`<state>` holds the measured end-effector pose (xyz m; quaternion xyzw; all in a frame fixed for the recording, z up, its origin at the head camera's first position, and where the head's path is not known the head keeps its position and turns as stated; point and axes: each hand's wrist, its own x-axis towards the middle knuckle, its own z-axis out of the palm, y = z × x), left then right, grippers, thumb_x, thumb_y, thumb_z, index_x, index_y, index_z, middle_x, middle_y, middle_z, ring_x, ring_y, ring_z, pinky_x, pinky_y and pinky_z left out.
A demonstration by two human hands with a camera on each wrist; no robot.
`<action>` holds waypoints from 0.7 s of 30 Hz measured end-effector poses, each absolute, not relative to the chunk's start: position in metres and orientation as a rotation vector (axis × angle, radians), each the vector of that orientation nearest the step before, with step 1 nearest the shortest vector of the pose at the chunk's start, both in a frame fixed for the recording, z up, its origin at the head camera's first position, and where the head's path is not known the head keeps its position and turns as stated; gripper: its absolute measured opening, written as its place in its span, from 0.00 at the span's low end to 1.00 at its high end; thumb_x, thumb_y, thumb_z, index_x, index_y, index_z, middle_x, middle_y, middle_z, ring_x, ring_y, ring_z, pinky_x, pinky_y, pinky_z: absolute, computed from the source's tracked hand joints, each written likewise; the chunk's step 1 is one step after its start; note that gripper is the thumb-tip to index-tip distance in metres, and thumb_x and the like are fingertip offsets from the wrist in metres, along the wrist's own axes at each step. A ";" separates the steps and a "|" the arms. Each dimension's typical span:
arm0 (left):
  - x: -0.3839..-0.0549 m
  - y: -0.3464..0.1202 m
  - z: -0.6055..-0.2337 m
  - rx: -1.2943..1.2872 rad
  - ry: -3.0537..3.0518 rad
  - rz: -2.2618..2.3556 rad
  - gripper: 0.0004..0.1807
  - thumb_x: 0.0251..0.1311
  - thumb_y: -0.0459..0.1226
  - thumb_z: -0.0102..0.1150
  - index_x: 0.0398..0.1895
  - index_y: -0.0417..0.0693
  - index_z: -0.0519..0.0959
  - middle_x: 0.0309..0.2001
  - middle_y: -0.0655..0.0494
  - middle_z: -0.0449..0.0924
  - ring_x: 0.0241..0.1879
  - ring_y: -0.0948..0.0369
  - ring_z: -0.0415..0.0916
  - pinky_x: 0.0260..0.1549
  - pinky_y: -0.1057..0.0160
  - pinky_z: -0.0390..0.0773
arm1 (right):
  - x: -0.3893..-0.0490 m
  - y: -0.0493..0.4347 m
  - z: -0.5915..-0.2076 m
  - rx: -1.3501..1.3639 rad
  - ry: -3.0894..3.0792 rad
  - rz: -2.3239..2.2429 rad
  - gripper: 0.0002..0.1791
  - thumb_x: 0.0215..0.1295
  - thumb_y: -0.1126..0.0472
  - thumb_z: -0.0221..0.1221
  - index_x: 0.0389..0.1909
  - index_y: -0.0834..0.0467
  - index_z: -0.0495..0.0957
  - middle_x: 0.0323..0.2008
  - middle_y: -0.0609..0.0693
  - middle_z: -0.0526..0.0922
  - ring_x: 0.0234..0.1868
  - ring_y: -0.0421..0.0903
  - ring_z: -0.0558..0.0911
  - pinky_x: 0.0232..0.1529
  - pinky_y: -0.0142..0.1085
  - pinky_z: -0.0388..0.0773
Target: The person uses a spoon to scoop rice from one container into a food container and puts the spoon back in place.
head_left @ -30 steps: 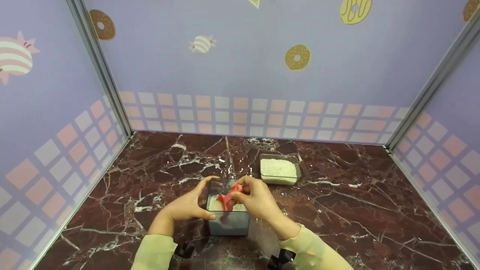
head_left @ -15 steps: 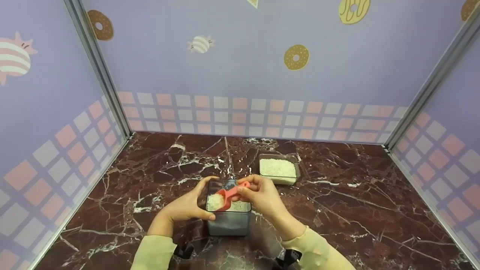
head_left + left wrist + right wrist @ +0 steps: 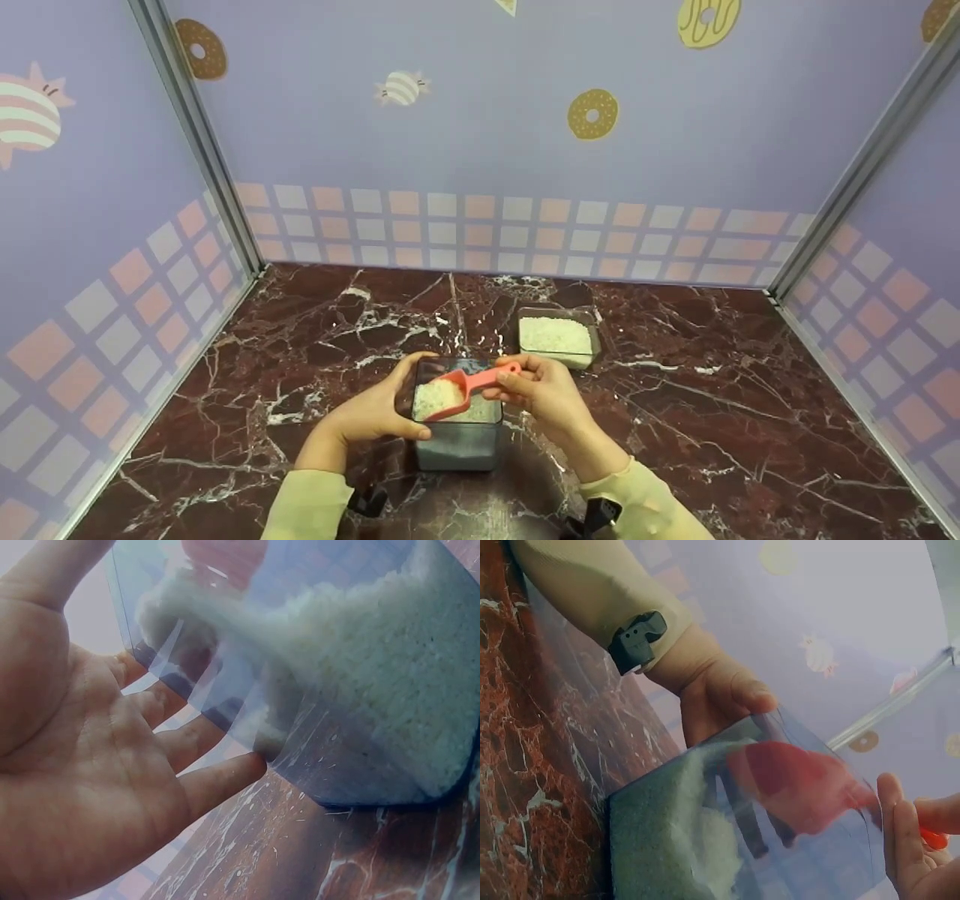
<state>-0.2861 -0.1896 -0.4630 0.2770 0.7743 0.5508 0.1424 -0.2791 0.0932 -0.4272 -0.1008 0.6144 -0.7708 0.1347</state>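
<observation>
A clear, blue-tinted rectangular container (image 3: 459, 450) stands on the table with white rice (image 3: 375, 652) inside, banked against one side in the left wrist view. My left hand (image 3: 375, 405) grips its left wall, thumb at the near rim and fingers spread along the far side. Between thumb and fingers, my right hand (image 3: 547, 394) pinches the handle of a red scoop (image 3: 486, 378). The scoop's bowl holds a mound of rice and sits level within the container's mouth. Through the clear wall, the right wrist view shows the bowl above the rice.
Behind and right of the container, a clear rectangular dish (image 3: 598, 345) holds more white rice. Dark red marble-patterned tabletop (image 3: 712, 420) surrounds both, with white specks near them. Patterned panels (image 3: 480, 150) enclose the back and sides.
The scoop has turned from steeply tilted to level and come up loaded with rice, its handle swinging right. My right hand has shifted rightward; my left hand and the container have stayed put.
</observation>
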 end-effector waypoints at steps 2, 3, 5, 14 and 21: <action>-0.286 -0.190 -0.463 0.792 2.245 1.579 0.60 0.46 0.37 0.79 0.79 0.53 0.49 0.73 0.42 0.65 0.66 0.48 0.69 0.67 0.47 0.69 | -0.281 0.096 -0.429 -0.283 1.756 -2.248 0.19 0.70 0.75 0.55 0.58 0.81 0.67 0.34 0.51 0.84 0.32 0.40 0.89 0.40 0.27 0.86; -0.286 -0.190 -0.463 0.788 2.254 1.571 0.60 0.46 0.38 0.79 0.79 0.54 0.49 0.73 0.43 0.66 0.66 0.48 0.69 0.66 0.47 0.69 | -0.281 0.097 -0.430 -0.276 1.746 -2.253 0.19 0.70 0.75 0.54 0.58 0.82 0.66 0.34 0.51 0.84 0.32 0.40 0.89 0.41 0.27 0.86; -0.286 -0.190 -0.462 0.794 2.237 1.582 0.59 0.46 0.37 0.79 0.79 0.53 0.49 0.73 0.43 0.66 0.67 0.48 0.69 0.66 0.47 0.70 | -0.283 0.099 -0.432 -0.261 1.732 -2.261 0.20 0.70 0.75 0.54 0.58 0.82 0.66 0.33 0.50 0.83 0.32 0.39 0.89 0.41 0.27 0.86; -0.283 -0.189 -0.460 0.726 2.307 1.511 0.61 0.47 0.39 0.79 0.80 0.56 0.48 0.72 0.42 0.65 0.68 0.44 0.66 0.66 0.45 0.68 | -0.291 0.108 -0.436 -0.212 1.605 -2.262 0.23 0.72 0.75 0.51 0.64 0.81 0.61 0.32 0.50 0.86 0.30 0.36 0.88 0.36 0.22 0.83; -0.284 -0.189 -0.460 0.743 2.256 1.556 0.61 0.47 0.37 0.79 0.80 0.55 0.48 0.71 0.42 0.66 0.68 0.44 0.67 0.69 0.43 0.66 | -0.301 0.117 -0.439 -0.156 1.490 -2.277 0.23 0.74 0.74 0.49 0.66 0.80 0.60 0.31 0.49 0.87 0.29 0.35 0.88 0.36 0.21 0.83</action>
